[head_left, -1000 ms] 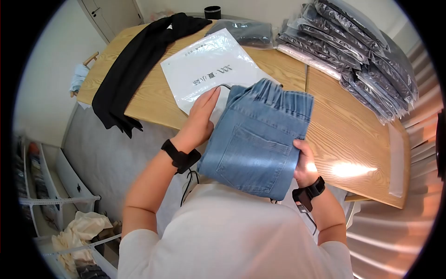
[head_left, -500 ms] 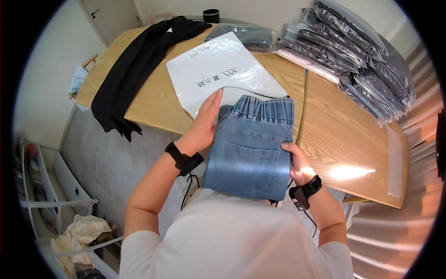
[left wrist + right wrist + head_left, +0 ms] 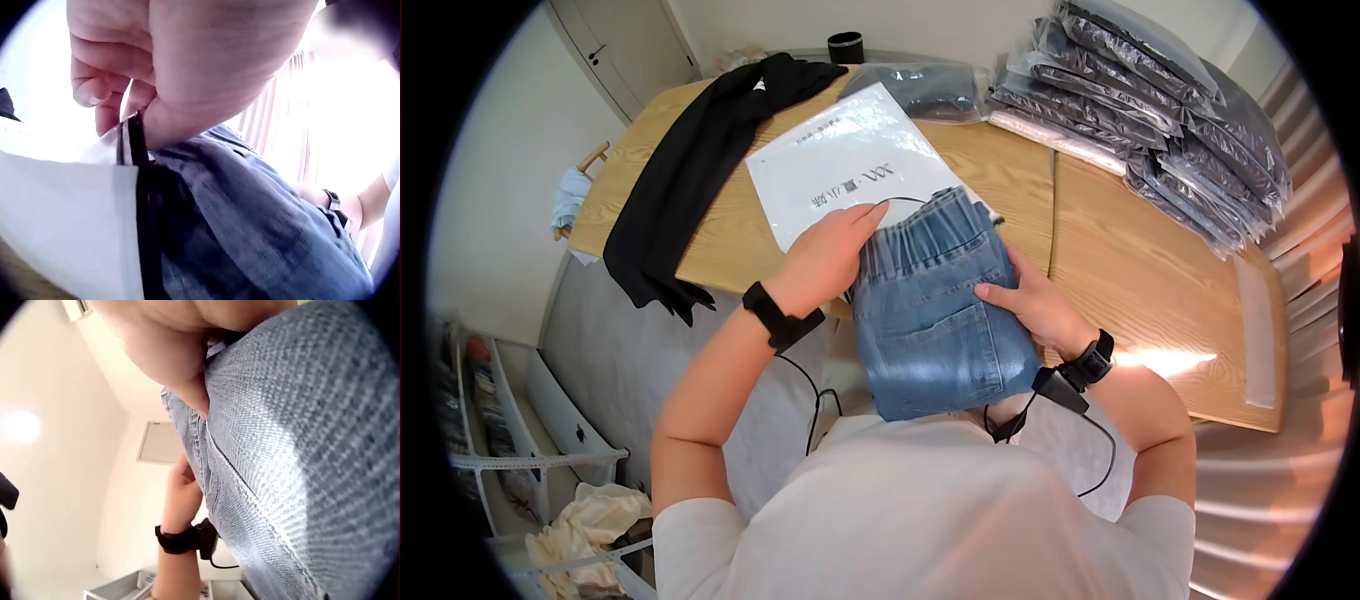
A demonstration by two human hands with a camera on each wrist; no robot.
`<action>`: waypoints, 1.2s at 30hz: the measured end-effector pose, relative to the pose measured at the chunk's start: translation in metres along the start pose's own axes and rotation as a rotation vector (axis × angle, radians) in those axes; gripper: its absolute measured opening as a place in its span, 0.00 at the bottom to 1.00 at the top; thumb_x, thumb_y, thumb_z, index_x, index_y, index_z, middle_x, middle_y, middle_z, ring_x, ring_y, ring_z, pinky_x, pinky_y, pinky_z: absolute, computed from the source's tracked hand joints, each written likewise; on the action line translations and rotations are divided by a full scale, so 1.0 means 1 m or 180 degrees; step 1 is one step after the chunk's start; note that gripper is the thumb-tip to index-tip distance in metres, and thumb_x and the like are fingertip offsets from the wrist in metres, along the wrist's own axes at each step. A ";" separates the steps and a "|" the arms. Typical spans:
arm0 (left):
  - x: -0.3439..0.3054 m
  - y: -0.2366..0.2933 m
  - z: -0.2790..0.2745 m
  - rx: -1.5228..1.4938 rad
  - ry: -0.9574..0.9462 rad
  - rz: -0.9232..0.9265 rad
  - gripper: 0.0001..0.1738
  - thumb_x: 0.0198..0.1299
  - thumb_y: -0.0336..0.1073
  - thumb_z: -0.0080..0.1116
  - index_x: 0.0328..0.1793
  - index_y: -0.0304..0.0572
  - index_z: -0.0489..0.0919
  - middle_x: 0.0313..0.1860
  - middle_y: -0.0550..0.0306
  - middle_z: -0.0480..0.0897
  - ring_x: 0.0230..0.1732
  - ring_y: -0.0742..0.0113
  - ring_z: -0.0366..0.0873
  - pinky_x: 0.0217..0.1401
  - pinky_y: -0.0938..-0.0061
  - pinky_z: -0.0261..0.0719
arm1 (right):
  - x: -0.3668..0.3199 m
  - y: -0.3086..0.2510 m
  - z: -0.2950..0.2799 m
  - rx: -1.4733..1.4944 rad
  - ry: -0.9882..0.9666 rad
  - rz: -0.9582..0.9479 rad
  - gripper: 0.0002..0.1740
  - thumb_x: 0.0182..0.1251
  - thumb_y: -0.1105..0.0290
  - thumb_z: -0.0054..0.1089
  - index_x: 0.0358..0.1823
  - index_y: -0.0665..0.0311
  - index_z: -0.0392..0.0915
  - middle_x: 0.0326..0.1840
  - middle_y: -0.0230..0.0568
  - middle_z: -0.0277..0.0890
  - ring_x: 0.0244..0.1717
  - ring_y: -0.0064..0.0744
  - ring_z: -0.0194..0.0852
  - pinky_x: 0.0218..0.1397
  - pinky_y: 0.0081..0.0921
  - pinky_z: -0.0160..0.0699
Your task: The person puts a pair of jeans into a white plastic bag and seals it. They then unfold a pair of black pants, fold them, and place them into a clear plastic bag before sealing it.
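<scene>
Folded jeans (image 3: 930, 325) are held by the bench's (image 3: 1145, 265) near edge, right hand (image 3: 1048, 310) clamped on them, in the head view; the left wrist view shows the left hand (image 3: 194, 69) pinching a white bag (image 3: 69, 215) (black-edged), the right wrist view, the jeans close up.

On the white bag (image 3: 855, 155), toward 12 o'clock in the head view, I can partly read from my remote place 1 line of dark lettering (image 3: 852, 186): the character 小 is clear, its neighbour looks like 夏. Toward 11 o'clock, 1 smaller line (image 3: 808, 129) is too tiny for me. Toward 8 o'clock, a pale storage panel (image 3: 560, 397) carries 1 dark apple-like sign (image 3: 581, 433).
</scene>
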State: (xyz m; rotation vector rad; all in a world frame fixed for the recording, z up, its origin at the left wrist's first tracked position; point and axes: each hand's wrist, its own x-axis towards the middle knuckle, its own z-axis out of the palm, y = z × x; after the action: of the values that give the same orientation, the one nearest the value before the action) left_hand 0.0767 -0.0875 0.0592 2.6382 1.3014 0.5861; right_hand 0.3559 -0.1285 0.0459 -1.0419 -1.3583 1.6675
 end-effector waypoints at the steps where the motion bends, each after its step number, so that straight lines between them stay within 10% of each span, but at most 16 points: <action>1: 0.005 -0.004 -0.002 -0.0086 0.0115 0.0260 0.34 0.47 0.15 0.42 0.65 0.36 0.66 0.60 0.47 0.72 0.57 0.46 0.71 0.57 0.62 0.72 | 0.004 -0.001 -0.001 0.0003 -0.0002 -0.0040 0.39 0.63 0.72 0.59 0.72 0.68 0.48 0.62 0.48 0.66 0.61 0.34 0.65 0.64 0.28 0.66; 12: 0.025 -0.023 -0.019 -0.0525 -0.0929 0.0072 0.32 0.48 0.18 0.46 0.65 0.41 0.69 0.58 0.43 0.74 0.57 0.45 0.72 0.57 0.62 0.72 | 0.035 -0.014 -0.011 -0.1805 -0.0676 0.0099 0.37 0.65 0.70 0.56 0.72 0.66 0.49 0.63 0.50 0.66 0.63 0.37 0.63 0.67 0.28 0.60; 18: 0.047 -0.032 -0.002 -0.0139 -0.0467 0.0385 0.27 0.50 0.18 0.44 0.60 0.36 0.72 0.57 0.43 0.75 0.57 0.47 0.72 0.57 0.63 0.73 | 0.048 -0.004 -0.017 -0.2045 -0.0887 -0.0149 0.35 0.66 0.68 0.55 0.71 0.67 0.50 0.63 0.53 0.65 0.63 0.42 0.64 0.66 0.30 0.61; 30: 0.002 0.039 -0.048 0.0997 -0.0233 0.0948 0.23 0.51 0.24 0.50 0.55 0.45 0.77 0.62 0.64 0.74 0.42 0.57 0.79 0.43 0.70 0.78 | 0.051 0.006 -0.017 -0.0487 -0.0538 0.0758 0.27 0.64 0.71 0.57 0.62 0.73 0.62 0.55 0.50 0.71 0.53 0.35 0.71 0.53 0.30 0.74; 36: -0.031 0.018 -0.027 0.0694 0.0712 0.0635 0.21 0.49 0.22 0.54 0.51 0.39 0.79 0.47 0.52 0.78 0.37 0.59 0.76 0.37 0.70 0.77 | 0.039 0.015 -0.018 0.0006 0.0204 0.0797 0.20 0.62 0.71 0.60 0.53 0.75 0.69 0.45 0.46 0.76 0.43 0.31 0.77 0.48 0.28 0.79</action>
State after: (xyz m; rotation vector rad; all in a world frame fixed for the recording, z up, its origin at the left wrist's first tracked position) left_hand 0.0621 -0.1246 0.0805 2.9785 1.2278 0.8331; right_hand 0.3562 -0.0890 0.0238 -1.2968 -1.2245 1.7969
